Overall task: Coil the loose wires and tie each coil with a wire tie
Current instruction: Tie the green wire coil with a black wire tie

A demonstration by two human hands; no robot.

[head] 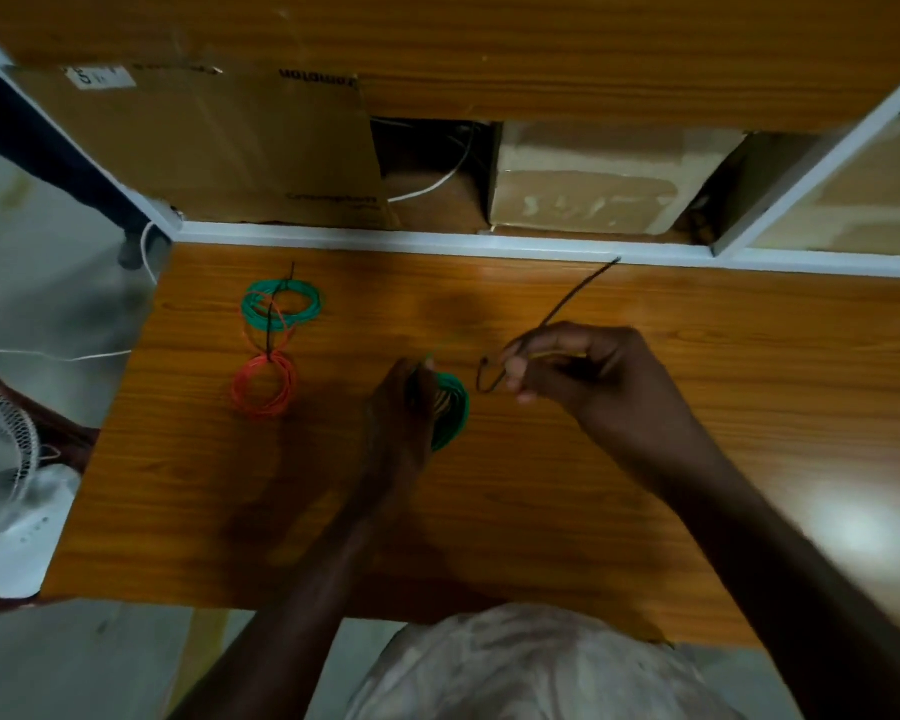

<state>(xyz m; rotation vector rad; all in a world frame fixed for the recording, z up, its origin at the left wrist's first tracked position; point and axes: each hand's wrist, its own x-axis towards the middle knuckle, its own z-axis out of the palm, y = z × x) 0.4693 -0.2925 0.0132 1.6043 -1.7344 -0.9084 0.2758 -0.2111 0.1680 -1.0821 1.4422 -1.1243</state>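
The left hand [404, 407] lies on the wooden worktop [541, 485] and its curled fingers hold a green coil [455, 413]. Most of this coil is hidden under the hand; only its right arc shows, touching the fingers. A short green wire end sticks up just above the hand.

To the right of the green coil, the right hand [578, 366] is raised a little, and its thumb and fingers pinch a dark tie [567, 309]. The long end of the tie goes up and to the right from the hand, toward the white edge at the back of the worktop. The short end comes out at the left side of the hand and bends into a hook, just beside the green coil but apart from it.

Well to the left of the green coil lie two other coils, a second green one [281, 304] and below it a red coil [264, 384]. A dark tie crosses them, and they seem joined together.

Behind the worktop stand cardboard boxes [204, 148]. A white fan [6, 459] is beyond the left edge of the worktop.
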